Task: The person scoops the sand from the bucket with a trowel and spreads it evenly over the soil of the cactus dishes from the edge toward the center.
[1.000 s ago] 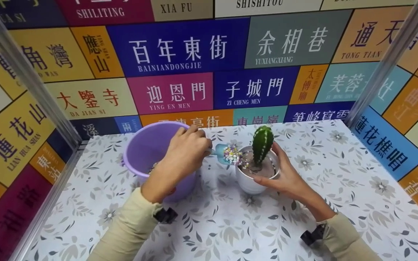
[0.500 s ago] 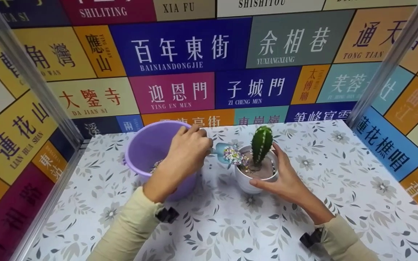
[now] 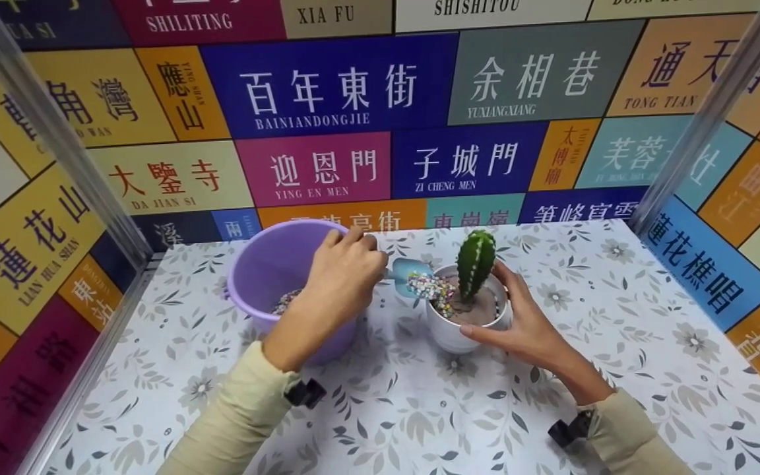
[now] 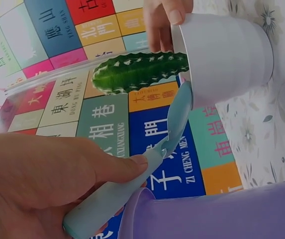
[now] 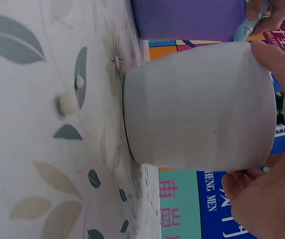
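Observation:
My left hand (image 3: 344,277) grips the handle of a small light-blue trowel (image 4: 179,117), thumb along its top in the left wrist view. The blade tilts at the rim of a white flowerpot (image 3: 456,335), with multicoloured pebbles (image 3: 427,289) lying on its tip and just inside the pot. A green ribbed cactus (image 3: 475,264) stands upright in brownish soil (image 3: 485,309). My right hand (image 3: 528,330) holds the pot's right side, thumb at the near rim and fingers round the far side. In the right wrist view the pot (image 5: 197,109) sits on the table.
A purple bucket (image 3: 245,264) with more coloured pebbles (image 3: 284,303) in the bottom stands left of the pot, under my left forearm. Flower-patterned cloth (image 3: 380,409) covers the table. A wall of coloured sign panels (image 3: 327,86) and metal posts (image 3: 80,152) border it.
Pebbles have slid off the trowel toward the soil, baring more of its blue blade. A larger heap lies inside the pot's left rim. Both hands have stayed nearly in place.

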Demonstrator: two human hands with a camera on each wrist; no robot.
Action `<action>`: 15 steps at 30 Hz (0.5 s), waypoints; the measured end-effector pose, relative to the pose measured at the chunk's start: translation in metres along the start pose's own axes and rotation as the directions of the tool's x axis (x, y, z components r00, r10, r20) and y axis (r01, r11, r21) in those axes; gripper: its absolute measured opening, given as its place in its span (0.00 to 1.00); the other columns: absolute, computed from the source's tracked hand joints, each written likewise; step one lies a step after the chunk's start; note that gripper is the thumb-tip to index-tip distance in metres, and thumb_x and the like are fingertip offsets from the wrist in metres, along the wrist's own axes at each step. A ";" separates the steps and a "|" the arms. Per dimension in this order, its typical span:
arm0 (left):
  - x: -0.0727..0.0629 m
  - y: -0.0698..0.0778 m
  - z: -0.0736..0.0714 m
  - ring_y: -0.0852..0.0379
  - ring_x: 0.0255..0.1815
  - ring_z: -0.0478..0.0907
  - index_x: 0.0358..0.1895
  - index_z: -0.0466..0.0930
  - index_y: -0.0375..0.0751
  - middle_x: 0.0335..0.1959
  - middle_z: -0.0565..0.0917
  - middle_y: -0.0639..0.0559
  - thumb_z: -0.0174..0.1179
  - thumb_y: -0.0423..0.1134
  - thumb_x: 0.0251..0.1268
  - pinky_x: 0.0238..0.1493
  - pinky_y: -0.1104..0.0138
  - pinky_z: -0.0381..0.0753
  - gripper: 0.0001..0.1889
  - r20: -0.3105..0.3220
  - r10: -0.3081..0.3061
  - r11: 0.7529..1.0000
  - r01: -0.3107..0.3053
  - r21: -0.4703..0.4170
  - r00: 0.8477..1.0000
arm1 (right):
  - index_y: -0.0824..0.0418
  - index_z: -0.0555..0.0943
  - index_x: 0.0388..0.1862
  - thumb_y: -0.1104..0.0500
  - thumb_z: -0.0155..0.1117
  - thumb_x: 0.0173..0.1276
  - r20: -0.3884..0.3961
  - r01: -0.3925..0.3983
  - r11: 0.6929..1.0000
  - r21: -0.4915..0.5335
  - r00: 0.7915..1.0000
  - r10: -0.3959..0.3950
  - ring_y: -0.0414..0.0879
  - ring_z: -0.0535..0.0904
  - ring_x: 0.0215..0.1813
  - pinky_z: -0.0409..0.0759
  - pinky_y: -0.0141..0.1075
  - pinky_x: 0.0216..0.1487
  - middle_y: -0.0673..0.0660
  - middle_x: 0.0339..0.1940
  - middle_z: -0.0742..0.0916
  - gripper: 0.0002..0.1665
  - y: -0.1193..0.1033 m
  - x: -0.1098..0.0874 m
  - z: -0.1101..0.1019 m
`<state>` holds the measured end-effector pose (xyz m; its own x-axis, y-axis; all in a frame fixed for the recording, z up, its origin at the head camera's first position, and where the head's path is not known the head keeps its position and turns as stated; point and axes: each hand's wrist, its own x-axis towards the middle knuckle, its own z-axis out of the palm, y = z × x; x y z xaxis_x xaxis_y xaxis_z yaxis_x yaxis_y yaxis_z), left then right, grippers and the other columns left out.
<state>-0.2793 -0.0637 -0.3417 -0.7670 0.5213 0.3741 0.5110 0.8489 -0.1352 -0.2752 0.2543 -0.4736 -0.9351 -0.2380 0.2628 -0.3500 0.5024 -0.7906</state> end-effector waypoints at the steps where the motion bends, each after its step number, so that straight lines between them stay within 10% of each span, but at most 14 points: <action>1: 0.000 0.000 0.000 0.44 0.54 0.81 0.40 0.93 0.46 0.44 0.90 0.45 0.70 0.31 0.65 0.54 0.50 0.77 0.06 -0.005 -0.002 1.000 0.002 0.003 1.000 | 0.50 0.47 0.92 0.44 0.88 0.58 -0.010 -0.001 1.000 -0.015 1.000 0.001 0.62 0.55 0.90 0.53 0.69 0.85 0.62 0.89 0.60 0.75 -0.001 0.000 0.001; 15: -0.006 0.006 0.001 0.45 0.52 0.81 0.41 0.93 0.44 0.43 0.90 0.46 0.67 0.24 0.62 0.54 0.53 0.77 0.12 -0.077 0.003 0.996 0.004 0.089 0.997 | 0.45 0.47 0.92 0.49 0.85 0.63 0.033 0.016 0.998 0.061 0.999 -0.018 0.61 0.48 0.92 0.50 0.71 0.85 0.57 0.92 0.56 0.71 0.003 -0.001 0.002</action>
<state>-0.2720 -0.0615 -0.3458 -0.7333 0.5152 0.4437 0.4712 0.8555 -0.2147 -0.2747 0.2540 -0.4772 -0.9262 -0.2747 0.2584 -0.3609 0.4465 -0.8188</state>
